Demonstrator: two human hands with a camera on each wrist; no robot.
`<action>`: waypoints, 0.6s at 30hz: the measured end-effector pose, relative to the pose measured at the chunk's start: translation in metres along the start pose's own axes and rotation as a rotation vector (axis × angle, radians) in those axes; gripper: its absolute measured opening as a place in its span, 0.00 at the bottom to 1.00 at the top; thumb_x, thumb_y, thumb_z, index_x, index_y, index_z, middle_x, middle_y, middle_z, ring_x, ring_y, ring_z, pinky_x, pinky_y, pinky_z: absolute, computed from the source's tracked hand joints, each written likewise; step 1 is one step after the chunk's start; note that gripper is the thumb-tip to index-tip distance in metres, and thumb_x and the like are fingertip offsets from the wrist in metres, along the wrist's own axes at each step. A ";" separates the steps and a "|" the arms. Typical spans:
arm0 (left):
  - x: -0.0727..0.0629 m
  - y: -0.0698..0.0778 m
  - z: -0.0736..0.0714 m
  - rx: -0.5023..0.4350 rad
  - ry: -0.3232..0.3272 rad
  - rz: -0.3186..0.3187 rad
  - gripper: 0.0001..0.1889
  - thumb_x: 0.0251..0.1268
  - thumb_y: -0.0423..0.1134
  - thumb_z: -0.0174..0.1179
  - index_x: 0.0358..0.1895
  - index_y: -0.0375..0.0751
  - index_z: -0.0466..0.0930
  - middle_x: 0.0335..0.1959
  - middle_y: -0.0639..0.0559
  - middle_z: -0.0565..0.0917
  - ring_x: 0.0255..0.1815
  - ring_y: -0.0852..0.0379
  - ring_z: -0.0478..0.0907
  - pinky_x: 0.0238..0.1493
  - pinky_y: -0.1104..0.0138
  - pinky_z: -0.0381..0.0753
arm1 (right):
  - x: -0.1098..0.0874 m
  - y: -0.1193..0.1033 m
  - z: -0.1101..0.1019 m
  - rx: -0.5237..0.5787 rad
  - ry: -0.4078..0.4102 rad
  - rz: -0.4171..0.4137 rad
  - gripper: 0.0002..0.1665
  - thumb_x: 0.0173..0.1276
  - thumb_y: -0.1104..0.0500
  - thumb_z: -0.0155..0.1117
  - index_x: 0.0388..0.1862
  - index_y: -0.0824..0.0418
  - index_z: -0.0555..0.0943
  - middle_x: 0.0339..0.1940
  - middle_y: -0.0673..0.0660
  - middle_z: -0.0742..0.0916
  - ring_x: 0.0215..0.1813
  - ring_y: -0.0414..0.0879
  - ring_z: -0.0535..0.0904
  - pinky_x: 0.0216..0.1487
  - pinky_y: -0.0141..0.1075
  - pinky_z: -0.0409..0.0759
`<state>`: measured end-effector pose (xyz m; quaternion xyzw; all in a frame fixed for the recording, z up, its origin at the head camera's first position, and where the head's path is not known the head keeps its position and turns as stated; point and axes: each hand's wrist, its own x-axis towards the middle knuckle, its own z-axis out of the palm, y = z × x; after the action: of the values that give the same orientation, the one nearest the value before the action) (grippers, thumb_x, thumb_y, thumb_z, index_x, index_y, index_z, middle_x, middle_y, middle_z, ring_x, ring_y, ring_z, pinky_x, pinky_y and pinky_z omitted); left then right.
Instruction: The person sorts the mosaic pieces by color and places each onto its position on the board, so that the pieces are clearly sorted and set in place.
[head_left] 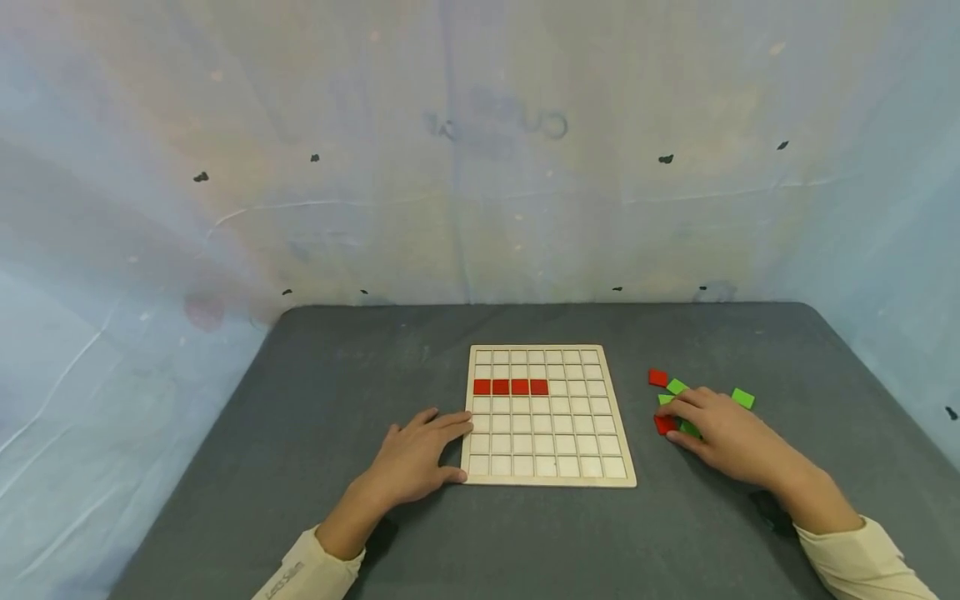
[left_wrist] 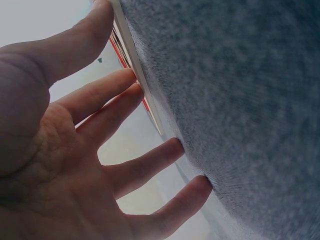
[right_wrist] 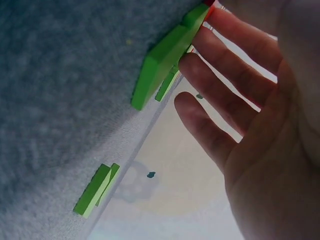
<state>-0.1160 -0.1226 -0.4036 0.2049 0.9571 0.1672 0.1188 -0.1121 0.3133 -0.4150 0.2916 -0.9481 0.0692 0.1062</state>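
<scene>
A pale wooden grid board [head_left: 550, 481] lies flat on the dark table, with several red square tiles [head_left: 520, 387] side by side in its third row from the far edge. My left hand [head_left: 412, 462] is at the board's left side, fingers extended and spread, thumb and fingertips at the edge. On the right, my right hand [head_left: 723, 433] reaches over loose tiles. Its index finger and thumb are at opposite sides of a red tile [head_left: 664, 425]; whether they pinch it is unclear. Beneath the fingers sits a green tile [right_wrist: 165, 60], partly hidden in the head view.
Another red tile [head_left: 657, 378] and a green tile [head_left: 677, 387] lie just beyond the right hand. Farther right is a separate green tile [head_left: 742, 398]. The dark grey table [head_left: 337, 367] ends at a pale hanging sheet [head_left: 480, 233] behind and at the sides.
</scene>
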 end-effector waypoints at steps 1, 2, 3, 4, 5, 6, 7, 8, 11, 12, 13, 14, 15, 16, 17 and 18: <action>0.000 0.000 0.000 0.000 -0.002 -0.002 0.36 0.55 0.49 0.74 0.70 0.54 0.74 0.74 0.59 0.70 0.77 0.37 0.61 0.63 0.26 0.59 | 0.000 0.000 0.000 0.003 -0.004 0.007 0.16 0.61 0.55 0.75 0.49 0.48 0.85 0.45 0.45 0.85 0.45 0.44 0.81 0.43 0.44 0.80; 0.000 0.000 0.000 0.001 -0.003 -0.004 0.36 0.55 0.50 0.74 0.70 0.54 0.74 0.74 0.59 0.70 0.77 0.37 0.61 0.63 0.26 0.59 | 0.000 0.000 0.000 0.004 -0.009 0.013 0.16 0.61 0.54 0.75 0.49 0.48 0.85 0.46 0.45 0.85 0.45 0.44 0.81 0.44 0.45 0.80; 0.000 0.000 0.000 0.001 -0.005 -0.006 0.36 0.55 0.50 0.74 0.70 0.54 0.74 0.74 0.59 0.70 0.77 0.37 0.61 0.63 0.26 0.59 | 0.000 -0.001 0.000 0.005 -0.012 0.019 0.17 0.61 0.55 0.75 0.49 0.48 0.85 0.46 0.45 0.85 0.46 0.45 0.82 0.45 0.46 0.80; 0.000 0.000 0.001 0.001 -0.007 -0.009 0.36 0.55 0.50 0.74 0.70 0.55 0.74 0.74 0.60 0.70 0.77 0.38 0.61 0.63 0.26 0.59 | 0.000 -0.001 0.000 0.006 -0.018 0.025 0.17 0.61 0.55 0.75 0.50 0.48 0.85 0.46 0.46 0.85 0.46 0.45 0.82 0.45 0.46 0.80; 0.000 0.000 0.001 0.000 -0.010 -0.010 0.36 0.55 0.50 0.74 0.70 0.55 0.74 0.74 0.60 0.70 0.77 0.38 0.61 0.63 0.26 0.59 | -0.001 -0.001 0.000 0.007 -0.023 0.030 0.17 0.61 0.55 0.74 0.50 0.49 0.85 0.47 0.46 0.85 0.47 0.46 0.82 0.45 0.47 0.80; 0.000 0.000 0.002 -0.001 -0.012 -0.012 0.36 0.55 0.50 0.74 0.70 0.55 0.74 0.74 0.60 0.70 0.77 0.38 0.61 0.63 0.26 0.59 | -0.001 -0.001 0.000 0.007 -0.026 0.033 0.17 0.62 0.55 0.74 0.50 0.48 0.85 0.47 0.46 0.85 0.47 0.46 0.82 0.46 0.47 0.80; 0.000 0.000 0.002 -0.001 -0.012 -0.012 0.36 0.54 0.50 0.74 0.70 0.55 0.74 0.74 0.60 0.70 0.77 0.38 0.61 0.63 0.26 0.59 | -0.001 -0.001 0.000 0.007 -0.028 0.035 0.17 0.62 0.55 0.74 0.51 0.48 0.85 0.47 0.46 0.85 0.47 0.46 0.82 0.46 0.47 0.80; 0.000 0.000 0.002 -0.001 -0.011 -0.012 0.36 0.54 0.50 0.74 0.69 0.55 0.74 0.74 0.60 0.70 0.77 0.38 0.61 0.63 0.26 0.59 | -0.001 -0.002 0.000 0.006 -0.030 0.035 0.18 0.62 0.55 0.74 0.51 0.48 0.85 0.47 0.46 0.85 0.47 0.46 0.81 0.46 0.47 0.80; 0.000 0.000 0.001 -0.002 -0.007 -0.009 0.36 0.54 0.49 0.74 0.69 0.55 0.74 0.74 0.60 0.70 0.77 0.38 0.61 0.63 0.26 0.59 | -0.001 -0.002 0.000 0.002 -0.028 0.030 0.18 0.62 0.54 0.74 0.52 0.48 0.85 0.47 0.45 0.85 0.47 0.45 0.81 0.46 0.48 0.80; 0.000 0.000 0.001 -0.002 -0.005 -0.008 0.36 0.54 0.49 0.74 0.69 0.55 0.74 0.74 0.60 0.70 0.77 0.38 0.61 0.63 0.26 0.59 | -0.001 -0.002 0.000 -0.001 -0.025 0.028 0.18 0.62 0.54 0.74 0.52 0.48 0.85 0.47 0.45 0.85 0.47 0.45 0.81 0.46 0.47 0.79; 0.000 0.000 0.001 -0.002 -0.003 -0.007 0.36 0.54 0.49 0.74 0.69 0.55 0.74 0.74 0.60 0.70 0.77 0.38 0.61 0.63 0.26 0.59 | -0.001 -0.002 0.000 -0.002 -0.024 0.025 0.18 0.62 0.54 0.74 0.52 0.48 0.85 0.47 0.45 0.85 0.47 0.45 0.81 0.46 0.47 0.79; 0.000 0.000 0.001 -0.001 -0.002 -0.007 0.36 0.54 0.50 0.74 0.69 0.55 0.74 0.74 0.60 0.70 0.77 0.38 0.61 0.63 0.26 0.59 | -0.001 -0.002 0.000 -0.005 -0.021 0.023 0.18 0.62 0.54 0.74 0.52 0.48 0.85 0.47 0.45 0.85 0.47 0.45 0.81 0.46 0.47 0.80; 0.000 0.000 0.001 -0.001 -0.001 -0.007 0.36 0.54 0.49 0.74 0.69 0.55 0.74 0.74 0.59 0.70 0.77 0.38 0.61 0.63 0.26 0.60 | -0.001 -0.002 0.000 -0.008 -0.019 0.020 0.18 0.62 0.54 0.74 0.52 0.48 0.85 0.46 0.45 0.85 0.47 0.45 0.81 0.46 0.47 0.80; 0.000 0.000 0.001 -0.001 0.001 -0.008 0.36 0.54 0.50 0.74 0.69 0.55 0.74 0.74 0.59 0.70 0.77 0.37 0.61 0.63 0.26 0.60 | -0.001 -0.002 0.000 -0.010 -0.019 0.018 0.18 0.62 0.54 0.74 0.52 0.47 0.85 0.46 0.45 0.85 0.47 0.45 0.81 0.46 0.47 0.79; 0.000 0.000 0.002 -0.001 0.000 -0.008 0.36 0.54 0.50 0.74 0.69 0.55 0.74 0.74 0.59 0.70 0.77 0.38 0.61 0.63 0.26 0.60 | -0.001 -0.002 0.000 -0.014 -0.016 0.014 0.18 0.62 0.54 0.74 0.51 0.47 0.85 0.46 0.45 0.85 0.47 0.45 0.81 0.46 0.47 0.80; 0.001 0.000 0.002 -0.002 0.000 -0.006 0.36 0.54 0.50 0.74 0.69 0.55 0.74 0.74 0.59 0.70 0.77 0.37 0.61 0.63 0.26 0.60 | -0.002 -0.002 0.000 -0.018 -0.014 0.010 0.18 0.61 0.54 0.74 0.51 0.47 0.85 0.46 0.44 0.85 0.46 0.45 0.81 0.46 0.47 0.80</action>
<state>-0.1158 -0.1218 -0.4055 0.2020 0.9575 0.1678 0.1195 -0.1097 0.3130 -0.4155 0.2861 -0.9509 0.0594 0.1019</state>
